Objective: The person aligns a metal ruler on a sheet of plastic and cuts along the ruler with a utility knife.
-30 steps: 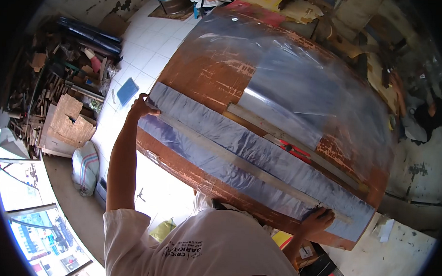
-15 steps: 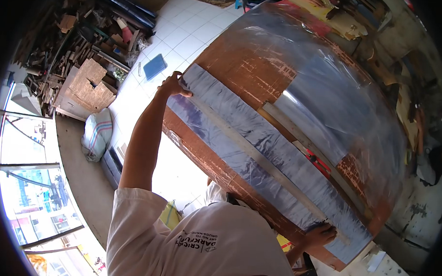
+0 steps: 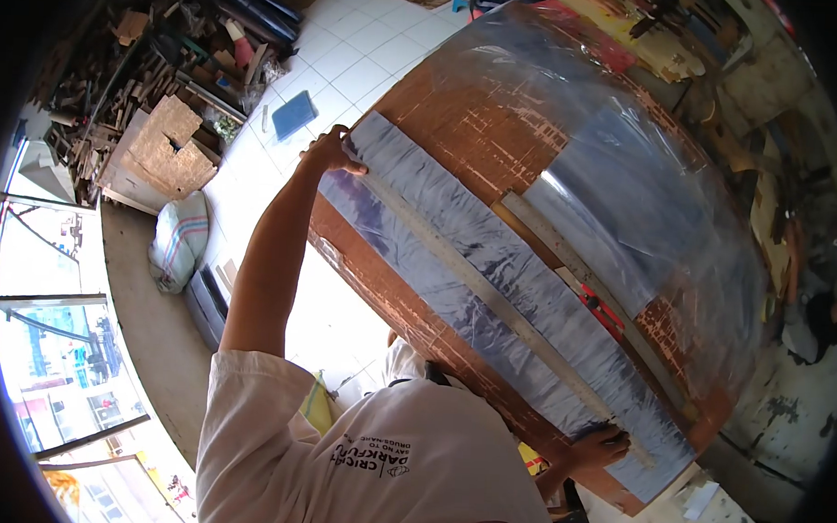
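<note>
A long, narrow metal straightedge [image 3: 487, 290] lies lengthwise on a glossy grey-blue marbled sheet [image 3: 520, 270], which rests along the near side of a worn brown tabletop [image 3: 460, 125]. At the far left end of the sheet, my left hand [image 3: 332, 151] has its thumb at the end of the straightedge and its fingers over the table's edge. My right hand [image 3: 599, 448] presses on the straightedge near its other end, fingers curled and partly in shadow. Beyond the sheet, a red cutter [image 3: 601, 309] lies by a second long bar [image 3: 562, 243].
Clear plastic film [image 3: 651, 191] covers the far part of the table. Scrap wood [image 3: 120, 94] is heaped at upper left, with a broken board [image 3: 169, 147] in front. A white sack [image 3: 180, 239] and a blue square [image 3: 294, 115] are on the floor.
The view has shifted slightly. Both hands stay at the two ends of the straightedge, and the sheet and cutter keep their places on the table.
</note>
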`<action>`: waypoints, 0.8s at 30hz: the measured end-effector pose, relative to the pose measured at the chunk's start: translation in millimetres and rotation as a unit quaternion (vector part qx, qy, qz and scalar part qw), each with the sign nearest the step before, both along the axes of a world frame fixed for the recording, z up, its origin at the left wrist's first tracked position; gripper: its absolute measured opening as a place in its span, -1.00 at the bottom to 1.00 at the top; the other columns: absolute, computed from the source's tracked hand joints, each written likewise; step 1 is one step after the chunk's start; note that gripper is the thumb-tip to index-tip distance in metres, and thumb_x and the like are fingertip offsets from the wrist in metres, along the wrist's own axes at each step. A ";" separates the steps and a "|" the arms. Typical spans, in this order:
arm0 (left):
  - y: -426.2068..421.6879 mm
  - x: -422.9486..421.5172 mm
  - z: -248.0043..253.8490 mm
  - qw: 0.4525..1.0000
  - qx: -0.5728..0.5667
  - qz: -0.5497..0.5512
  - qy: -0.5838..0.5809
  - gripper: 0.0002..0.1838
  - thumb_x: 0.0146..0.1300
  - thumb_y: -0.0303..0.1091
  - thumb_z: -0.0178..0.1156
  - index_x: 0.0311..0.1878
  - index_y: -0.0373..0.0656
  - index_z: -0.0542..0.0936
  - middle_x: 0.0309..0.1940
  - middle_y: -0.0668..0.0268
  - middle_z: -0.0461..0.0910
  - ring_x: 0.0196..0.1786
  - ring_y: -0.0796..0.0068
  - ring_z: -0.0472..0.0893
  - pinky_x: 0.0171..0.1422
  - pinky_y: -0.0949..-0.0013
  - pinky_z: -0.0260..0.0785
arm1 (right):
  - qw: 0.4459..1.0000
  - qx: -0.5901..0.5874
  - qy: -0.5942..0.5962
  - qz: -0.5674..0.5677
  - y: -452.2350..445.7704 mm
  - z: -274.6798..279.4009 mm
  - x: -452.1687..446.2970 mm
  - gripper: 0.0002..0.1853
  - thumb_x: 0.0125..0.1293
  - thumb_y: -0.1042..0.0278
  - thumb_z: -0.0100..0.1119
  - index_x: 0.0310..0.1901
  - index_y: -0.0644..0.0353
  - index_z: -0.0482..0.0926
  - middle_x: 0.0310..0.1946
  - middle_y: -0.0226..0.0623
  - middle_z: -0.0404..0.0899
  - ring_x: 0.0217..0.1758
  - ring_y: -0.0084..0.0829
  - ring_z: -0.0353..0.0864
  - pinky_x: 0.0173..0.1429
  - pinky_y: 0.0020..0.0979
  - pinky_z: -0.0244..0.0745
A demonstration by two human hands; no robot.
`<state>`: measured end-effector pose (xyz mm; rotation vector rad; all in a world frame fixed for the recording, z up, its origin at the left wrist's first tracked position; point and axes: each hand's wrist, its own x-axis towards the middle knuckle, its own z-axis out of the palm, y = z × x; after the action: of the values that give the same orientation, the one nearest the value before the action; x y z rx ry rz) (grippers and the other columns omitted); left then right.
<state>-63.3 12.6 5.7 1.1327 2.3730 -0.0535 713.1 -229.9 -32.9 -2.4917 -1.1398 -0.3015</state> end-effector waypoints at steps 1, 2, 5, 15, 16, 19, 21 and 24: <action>0.0 -0.2 -0.8 1.000 0.000 0.001 -0.001 0.37 -0.48 0.16 0.78 0.54 0.26 0.25 0.41 0.18 0.48 0.52 -0.06 0.35 0.44 -0.46 0.09 | 1.000 0.006 -0.005 0.000 0.1 -0.8 0.1 -0.39 0.59 -0.06 -0.04 0.26 0.43 0.49 0.24 0.19 0.44 0.31 0.14 0.44 0.38 0.07 0.37; 0.2 -0.6 -1.3 1.000 0.000 0.001 0.002 0.38 -0.49 0.16 0.78 0.54 0.26 0.25 0.41 0.18 0.48 0.52 -0.07 0.35 0.44 -0.47 0.09 | 1.000 0.006 -0.006 0.001 0.0 -1.0 0.0 -0.39 0.59 -0.06 -0.04 0.26 0.43 0.49 0.24 0.19 0.44 0.31 0.14 0.44 0.38 0.07 0.37; -0.6 -0.5 -2.5 1.000 0.004 -0.001 0.006 0.38 -0.49 0.17 0.77 0.54 0.26 0.26 0.42 0.16 0.47 0.52 -0.09 0.35 0.44 -0.48 0.09 | 1.000 0.005 -0.015 0.003 -0.5 -0.4 -0.1 -0.39 0.59 -0.06 -0.04 0.27 0.43 0.49 0.24 0.19 0.44 0.31 0.14 0.44 0.38 0.07 0.37; -5.6 28.4 26.7 0.999 0.006 -0.005 0.045 0.31 -0.46 0.15 0.76 0.53 0.25 0.34 0.42 0.16 0.45 0.48 -0.01 0.40 0.39 -0.43 0.21 | 1.000 0.017 -0.008 -0.001 -0.5 -3.2 1.7 -0.42 0.60 -0.04 -0.03 0.25 0.41 0.50 0.22 0.18 0.46 0.32 0.14 0.44 0.39 0.08 0.36; -5.9 30.7 26.3 0.999 0.009 -0.007 0.044 0.31 -0.46 0.15 0.76 0.53 0.25 0.34 0.42 0.16 0.45 0.48 -0.01 0.40 0.39 -0.43 0.21 | 1.000 0.016 -0.008 -0.002 0.3 -2.4 0.1 -0.43 0.60 -0.03 -0.03 0.23 0.41 0.51 0.21 0.18 0.47 0.32 0.15 0.44 0.39 0.07 0.37; -9.5 35.3 25.1 0.997 0.025 0.012 0.065 0.23 -0.43 0.08 0.74 0.49 0.23 0.39 0.33 0.21 0.46 0.43 0.05 0.44 0.37 -0.30 0.29 | 0.996 0.072 -0.051 0.025 3.9 0.7 -5.5 -0.47 0.58 -0.02 0.01 0.11 0.42 0.55 0.05 0.17 0.52 0.15 0.17 0.51 0.26 0.05 0.40; -12.3 43.4 24.5 0.994 0.044 0.016 0.095 0.20 -0.43 0.08 0.74 0.46 0.22 0.41 0.31 0.21 0.47 0.43 0.06 0.43 0.37 -0.28 0.30 | 0.996 0.072 -0.051 0.025 3.1 -2.1 -1.9 -0.47 0.58 -0.02 0.02 0.11 0.42 0.55 0.04 0.17 0.52 0.15 0.17 0.51 0.26 0.06 0.40; -22.1 52.0 24.9 0.987 0.079 0.017 0.136 0.07 -0.40 0.05 0.73 0.35 0.18 0.50 0.26 0.24 0.50 0.42 0.13 0.41 0.35 -0.20 0.33 | 0.996 0.071 -0.051 0.028 2.6 -2.4 -2.3 -0.48 0.58 -0.01 0.02 0.11 0.42 0.55 0.04 0.18 0.52 0.15 0.17 0.51 0.26 0.06 0.40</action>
<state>-11.3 -9.5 30.6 1.2245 2.6766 -0.0096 710.8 -227.3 -35.3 -2.3406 -1.1821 -0.4818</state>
